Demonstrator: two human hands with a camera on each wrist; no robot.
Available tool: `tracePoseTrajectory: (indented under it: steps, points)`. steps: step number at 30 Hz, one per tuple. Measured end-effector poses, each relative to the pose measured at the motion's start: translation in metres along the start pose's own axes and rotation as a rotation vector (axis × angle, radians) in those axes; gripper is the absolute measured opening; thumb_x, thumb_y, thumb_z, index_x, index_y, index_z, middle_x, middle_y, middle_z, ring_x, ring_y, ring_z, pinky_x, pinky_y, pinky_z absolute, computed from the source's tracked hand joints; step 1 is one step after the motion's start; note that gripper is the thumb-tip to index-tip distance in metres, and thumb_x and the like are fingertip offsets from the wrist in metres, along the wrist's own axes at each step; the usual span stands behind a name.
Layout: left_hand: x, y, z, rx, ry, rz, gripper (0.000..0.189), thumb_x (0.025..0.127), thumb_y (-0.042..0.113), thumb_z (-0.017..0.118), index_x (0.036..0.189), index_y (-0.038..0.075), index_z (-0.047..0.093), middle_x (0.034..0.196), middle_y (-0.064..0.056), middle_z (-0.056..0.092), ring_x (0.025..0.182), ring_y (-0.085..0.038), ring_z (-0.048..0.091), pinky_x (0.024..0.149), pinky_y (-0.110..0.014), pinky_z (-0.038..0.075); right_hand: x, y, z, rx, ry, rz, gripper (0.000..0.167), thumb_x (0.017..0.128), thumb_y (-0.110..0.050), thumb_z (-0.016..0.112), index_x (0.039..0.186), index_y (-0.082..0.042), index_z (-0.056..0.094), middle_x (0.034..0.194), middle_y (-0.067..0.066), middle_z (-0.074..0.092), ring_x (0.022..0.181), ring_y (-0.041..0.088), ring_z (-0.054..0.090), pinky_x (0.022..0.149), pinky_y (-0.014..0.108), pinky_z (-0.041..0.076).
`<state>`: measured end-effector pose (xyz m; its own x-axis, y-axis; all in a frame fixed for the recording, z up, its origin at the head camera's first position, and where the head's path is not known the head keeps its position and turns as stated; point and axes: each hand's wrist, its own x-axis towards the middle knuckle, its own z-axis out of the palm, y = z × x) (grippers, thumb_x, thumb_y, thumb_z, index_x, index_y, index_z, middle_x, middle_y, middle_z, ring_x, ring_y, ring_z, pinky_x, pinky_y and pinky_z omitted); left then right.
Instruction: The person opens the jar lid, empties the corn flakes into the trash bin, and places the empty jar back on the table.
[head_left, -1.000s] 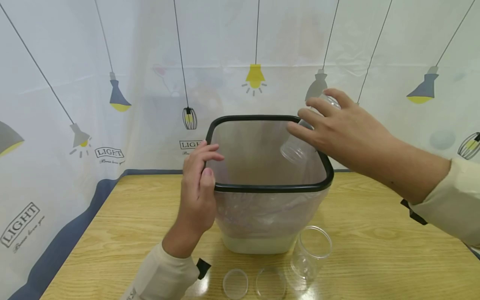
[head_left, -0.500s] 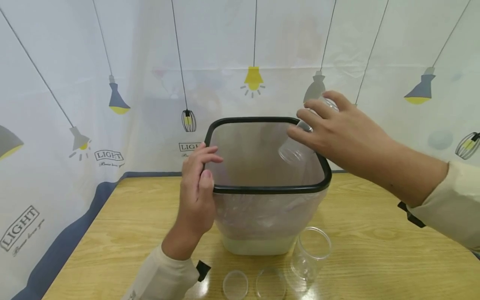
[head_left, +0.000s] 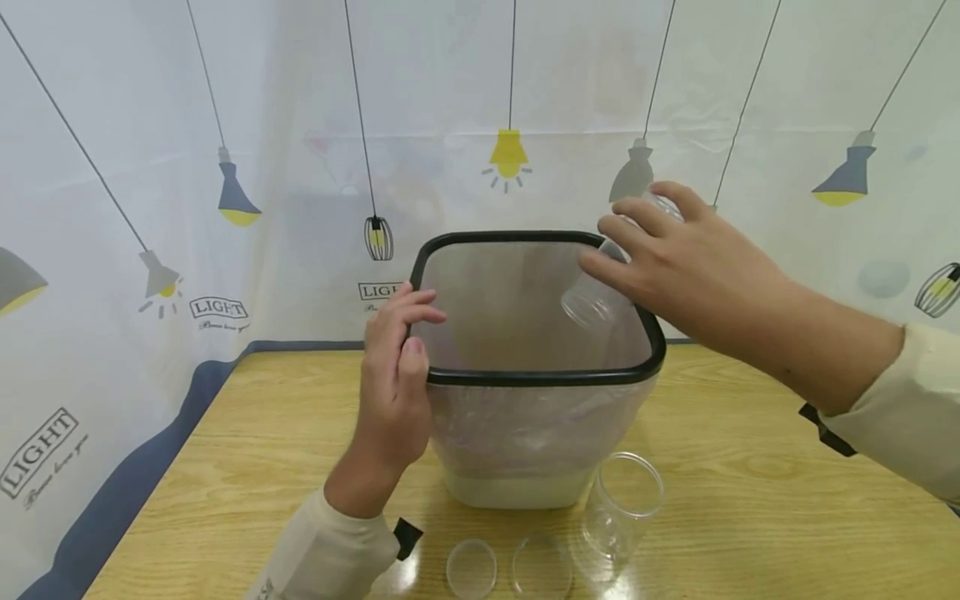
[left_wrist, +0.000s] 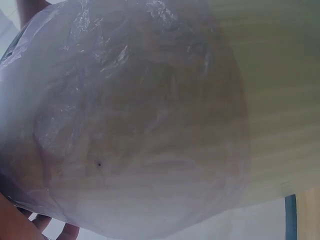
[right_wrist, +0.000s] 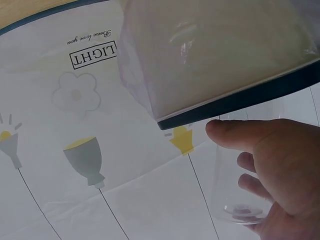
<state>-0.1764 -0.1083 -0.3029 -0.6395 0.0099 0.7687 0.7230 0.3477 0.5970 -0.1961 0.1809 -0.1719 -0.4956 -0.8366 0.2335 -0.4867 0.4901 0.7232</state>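
A trash bin with a black rim and a translucent liner bag stands mid-table in the head view. My left hand grips its left rim, the fingers bent over the edge; in the left wrist view the lined wall fills most of the picture. Above the right rim, my right hand holds a clear plastic jar, tilted with its lower end inside the bin opening. The jar's base points away from the bin in the right wrist view. No contents show in the jar.
A second clear jar stands upright on the wooden table, in front of the bin's right corner. Two clear round lids lie beside it at the near edge. Behind the table hangs a lamp-printed curtain.
Both hands, the bin and the tilted jar keep nearly the same places. Only a slight shift of the head view shows.
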Motion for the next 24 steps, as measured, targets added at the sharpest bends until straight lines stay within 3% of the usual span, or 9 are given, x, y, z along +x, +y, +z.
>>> tracePoseTrajectory:
  steps: [7, 17, 24]
  points:
    - [0.0, 0.0, 0.0, -0.001, -0.001, 0.0, 0.038, 0.096, 0.011, 0.029, 0.115, -0.001, 0.059, 0.138, -0.017, 0.054, 0.149, -0.027, 0.03, 0.122, -0.053, 0.015, -0.002, 0.0, 0.006, 0.026, 0.05, 0.01, 0.079, 0.06, 0.015, 0.083, 0.129, -0.009, 0.053, 0.122, 0.02, 0.057, 0.122, 0.039, 0.049, 0.105, 0.057, 0.037]
    - [-0.001, -0.002, 0.0, -0.004, 0.006, 0.008, 0.038, 0.097, 0.012, 0.029, 0.115, -0.001, 0.059, 0.138, -0.018, 0.054, 0.149, -0.027, 0.029, 0.122, -0.053, 0.016, 0.004, 0.003, -0.005, 0.1, 0.087, 0.055, 0.066, 0.067, 0.01, 0.083, 0.123, -0.009, 0.053, 0.125, 0.021, 0.057, 0.121, 0.039, 0.048, 0.107, 0.058, 0.035]
    - [-0.002, -0.003, 0.0, 0.009, -0.002, 0.006, 0.039, 0.097, 0.013, 0.028, 0.116, -0.001, 0.059, 0.139, -0.017, 0.053, 0.149, -0.027, 0.029, 0.122, -0.053, 0.016, -0.004, 0.004, 0.0, 0.133, 0.108, 0.066, 0.06, 0.068, 0.007, 0.084, 0.117, -0.008, 0.053, 0.122, 0.02, 0.058, 0.12, 0.039, 0.049, 0.103, 0.057, 0.036]
